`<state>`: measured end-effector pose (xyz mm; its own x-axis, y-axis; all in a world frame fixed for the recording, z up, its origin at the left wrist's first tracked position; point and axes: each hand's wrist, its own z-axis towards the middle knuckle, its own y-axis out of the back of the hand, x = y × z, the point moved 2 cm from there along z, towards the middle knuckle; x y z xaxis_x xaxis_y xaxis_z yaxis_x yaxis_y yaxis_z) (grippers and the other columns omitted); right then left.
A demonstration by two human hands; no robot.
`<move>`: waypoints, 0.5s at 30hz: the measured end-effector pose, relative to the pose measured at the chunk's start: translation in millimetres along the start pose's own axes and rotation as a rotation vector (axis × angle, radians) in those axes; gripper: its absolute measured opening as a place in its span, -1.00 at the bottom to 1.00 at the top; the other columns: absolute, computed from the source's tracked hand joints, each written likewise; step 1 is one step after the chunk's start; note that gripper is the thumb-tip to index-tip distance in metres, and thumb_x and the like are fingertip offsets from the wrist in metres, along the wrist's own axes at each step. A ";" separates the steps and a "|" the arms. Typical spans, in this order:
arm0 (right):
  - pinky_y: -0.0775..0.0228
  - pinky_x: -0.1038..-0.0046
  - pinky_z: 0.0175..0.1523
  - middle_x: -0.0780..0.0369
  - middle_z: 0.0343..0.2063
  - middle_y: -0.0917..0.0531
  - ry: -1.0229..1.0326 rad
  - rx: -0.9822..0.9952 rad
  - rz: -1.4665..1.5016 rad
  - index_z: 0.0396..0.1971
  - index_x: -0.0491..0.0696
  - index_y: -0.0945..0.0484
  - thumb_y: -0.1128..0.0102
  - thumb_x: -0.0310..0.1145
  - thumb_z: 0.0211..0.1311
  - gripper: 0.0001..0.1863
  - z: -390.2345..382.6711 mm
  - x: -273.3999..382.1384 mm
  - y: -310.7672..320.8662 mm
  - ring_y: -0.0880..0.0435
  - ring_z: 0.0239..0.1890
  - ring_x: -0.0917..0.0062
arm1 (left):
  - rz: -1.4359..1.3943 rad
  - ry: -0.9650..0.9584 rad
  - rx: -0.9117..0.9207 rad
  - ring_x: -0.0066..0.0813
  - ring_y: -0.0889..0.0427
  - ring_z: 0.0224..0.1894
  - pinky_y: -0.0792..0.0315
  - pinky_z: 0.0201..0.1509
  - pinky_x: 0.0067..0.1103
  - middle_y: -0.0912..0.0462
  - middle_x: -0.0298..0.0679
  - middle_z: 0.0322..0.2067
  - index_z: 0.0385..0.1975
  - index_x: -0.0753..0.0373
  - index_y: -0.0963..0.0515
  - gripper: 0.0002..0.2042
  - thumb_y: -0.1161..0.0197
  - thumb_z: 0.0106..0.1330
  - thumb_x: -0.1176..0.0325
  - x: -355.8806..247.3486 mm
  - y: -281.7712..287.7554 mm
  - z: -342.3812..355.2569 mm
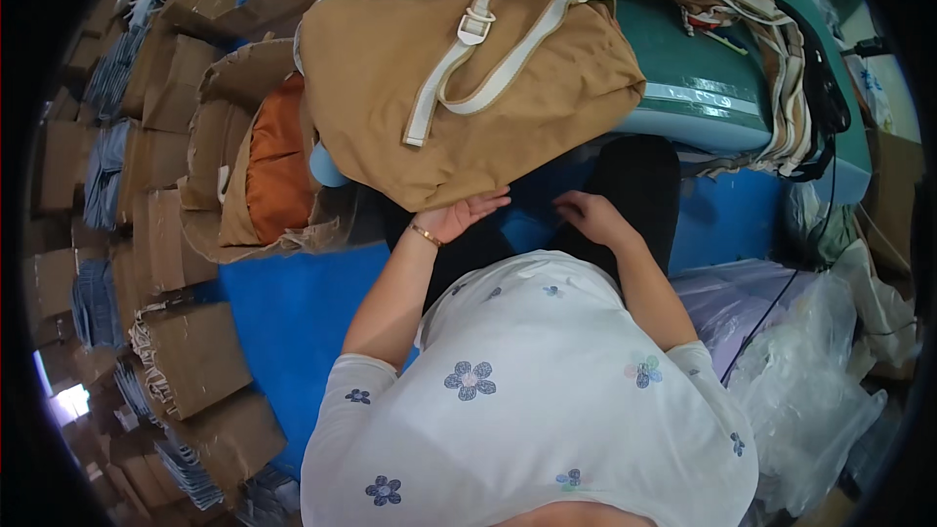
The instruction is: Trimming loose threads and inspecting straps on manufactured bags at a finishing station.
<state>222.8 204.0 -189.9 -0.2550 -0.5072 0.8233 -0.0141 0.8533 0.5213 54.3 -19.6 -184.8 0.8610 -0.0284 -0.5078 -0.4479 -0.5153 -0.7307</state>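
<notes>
A large tan fabric bag (390, 88) lies in front of me, with a white strap (454, 63) and a square white buckle (475, 26) on top. My left hand (467, 219) is at the bag's near edge, palm turned up and fingers stretched out. It looks to be touching the underside; the bag hides part of the contact. Over my lap, apart from the bag, my right hand (593, 219) has loosely bent fingers, and nothing shows between them.
A torn cardboard box (210, 190) at my left holds tan and orange fabric pieces (278, 161). More cartons (200, 351) stand farther left. A green padded surface (703, 68) bears straps (781, 88) at the far right. Clear plastic bags (800, 381) and a black cord (776, 317) lie right of me.
</notes>
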 end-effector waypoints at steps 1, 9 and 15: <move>-0.47 0.29 -0.10 0.09 -0.27 -0.65 0.012 -0.072 -0.087 -0.22 -0.06 -0.59 -0.14 -0.38 0.15 -0.79 -1.2 6.9 7.3 -0.62 -0.20 0.19 | -0.107 0.005 0.026 0.16 -0.33 0.21 -0.17 0.33 -0.17 -0.36 0.14 0.16 0.18 0.38 -0.29 -0.41 0.21 0.39 -0.02 1.8 1.2 -5.8; -0.48 0.36 -0.15 0.08 -0.29 -0.65 0.025 -0.049 -0.107 -0.24 -0.11 -0.61 -0.18 -0.41 0.12 -0.80 -27.0 38.6 41.4 -0.63 -0.25 0.20 | -0.333 -0.028 0.266 0.13 -0.23 0.28 -0.08 0.38 -0.21 -0.30 0.15 0.19 0.17 0.42 -0.30 -0.36 0.29 0.39 -0.07 15.1 -13.5 -15.2; -0.47 0.38 -0.15 0.18 -0.41 -0.61 0.110 0.088 -0.173 -0.44 -0.08 -0.63 -0.22 -0.36 0.08 -0.88 -65.5 61.8 33.8 -0.58 -0.23 0.30 | -0.007 0.027 0.029 -0.12 -0.33 0.25 -0.14 0.35 -0.33 -0.35 0.01 0.20 0.14 0.37 -0.35 -0.49 0.23 0.43 0.07 10.6 -22.9 -23.2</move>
<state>269.8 193.6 -106.6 -0.1349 -0.6528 0.7455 -0.1340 0.7574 0.6390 79.3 -28.0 -162.8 0.8703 -0.0484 -0.4901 -0.4481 -0.4907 -0.7473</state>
